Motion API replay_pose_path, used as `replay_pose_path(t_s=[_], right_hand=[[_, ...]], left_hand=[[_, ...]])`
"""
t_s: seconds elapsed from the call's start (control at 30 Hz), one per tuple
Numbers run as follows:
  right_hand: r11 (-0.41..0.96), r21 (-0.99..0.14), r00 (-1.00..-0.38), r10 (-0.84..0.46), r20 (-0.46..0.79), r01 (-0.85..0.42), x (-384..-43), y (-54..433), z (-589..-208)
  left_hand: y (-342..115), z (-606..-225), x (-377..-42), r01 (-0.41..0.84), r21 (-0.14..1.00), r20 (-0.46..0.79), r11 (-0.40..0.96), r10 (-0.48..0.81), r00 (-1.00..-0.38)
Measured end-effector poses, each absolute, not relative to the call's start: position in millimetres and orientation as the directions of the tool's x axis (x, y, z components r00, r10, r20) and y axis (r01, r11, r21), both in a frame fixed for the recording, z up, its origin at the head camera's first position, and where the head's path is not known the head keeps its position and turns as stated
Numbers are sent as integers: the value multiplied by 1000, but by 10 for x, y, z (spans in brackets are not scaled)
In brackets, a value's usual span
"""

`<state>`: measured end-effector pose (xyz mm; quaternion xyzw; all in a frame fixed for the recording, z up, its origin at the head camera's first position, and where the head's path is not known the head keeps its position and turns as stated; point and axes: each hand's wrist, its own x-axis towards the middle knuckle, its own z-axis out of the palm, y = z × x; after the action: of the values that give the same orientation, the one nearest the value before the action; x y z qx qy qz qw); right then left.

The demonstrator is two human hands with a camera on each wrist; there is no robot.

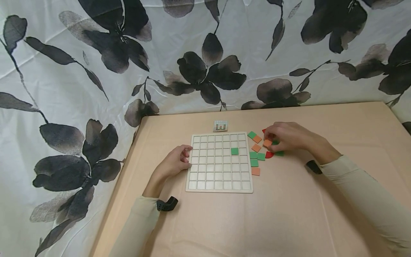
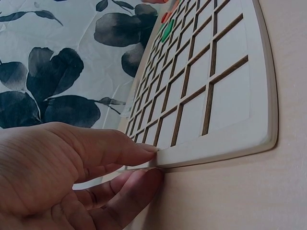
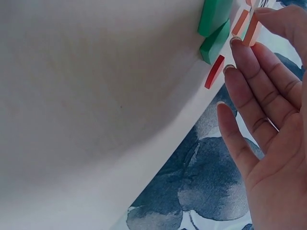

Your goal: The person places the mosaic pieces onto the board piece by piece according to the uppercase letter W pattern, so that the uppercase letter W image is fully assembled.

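A white grid board (image 1: 219, 162) with square cells lies on the table, one green square tile (image 1: 234, 151) in a cell toward its right side. My left hand (image 1: 174, 160) pinches the board's left edge; in the left wrist view, one digit rests on the rim (image 2: 211, 151) and curled fingers (image 2: 134, 191) sit against its side. To the right of the board, my right hand (image 1: 290, 137) pinches an orange square tile (image 3: 252, 29) between thumb and fingertip, its other fingers spread. Green, orange and red tiles lie around that hand, some partly hidden beneath it.
Loose orange tiles (image 1: 255, 171) and green tiles (image 1: 254, 163) lie along the board's right edge. A small patterned card (image 1: 220, 125) lies behind the board. The table's back edge meets a floral cloth (image 1: 192, 43), which also hangs at the left.
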<state>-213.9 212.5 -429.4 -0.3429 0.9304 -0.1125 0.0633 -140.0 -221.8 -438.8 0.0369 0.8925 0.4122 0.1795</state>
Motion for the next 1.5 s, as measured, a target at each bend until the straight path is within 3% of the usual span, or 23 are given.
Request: replay_pose_path(t_s=[1.5], right_hand=[[643, -307, -673, -740, -10, -702, -1989, 1776, -4089]], left_hand=[[-2214, -4379, -1388, -71, 752, -278, 655, 217, -936]])
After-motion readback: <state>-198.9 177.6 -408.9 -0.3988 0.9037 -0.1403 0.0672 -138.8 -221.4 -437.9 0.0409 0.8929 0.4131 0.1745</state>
